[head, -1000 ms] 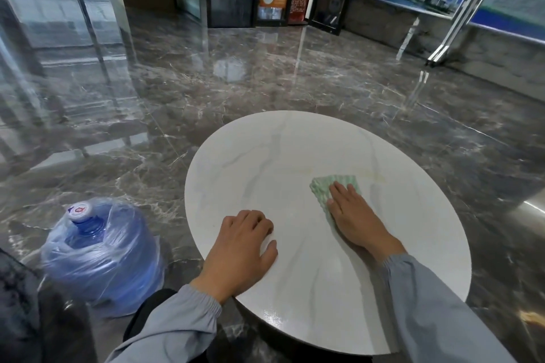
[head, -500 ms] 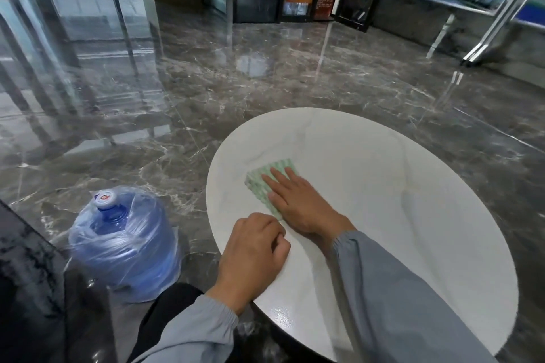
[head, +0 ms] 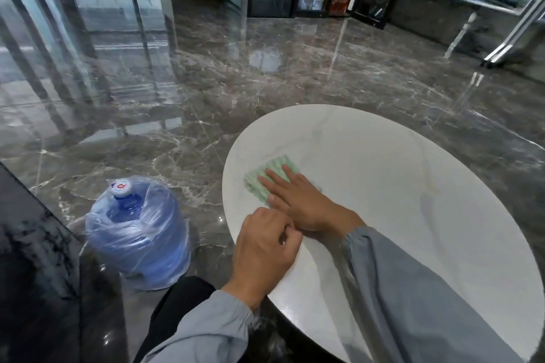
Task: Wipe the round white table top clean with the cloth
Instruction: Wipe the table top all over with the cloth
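The round white table top (head: 413, 186) with faint grey veins fills the lower right of the head view. A pale green ribbed cloth (head: 259, 183) lies flat near the table's left edge. My right hand (head: 303, 200) presses on the cloth with straight fingers that point to the far left, and it covers the cloth's near part. My left hand (head: 262, 253) rests on the table's near left rim with its fingers loosely curled and nothing in them. It lies just in front of my right wrist.
A large blue water jug (head: 138, 230) wrapped in clear plastic stands on the floor left of the table. Glossy dark marble floor (head: 265, 82) lies all round. A dark marble slab (head: 29, 259) sits at the lower left. Doors and signs stand far behind.
My right hand has slid the cloth from the table's middle to near its left edge. My left hand has stayed on the near rim, its fingers curling more. The camera view has shifted left.
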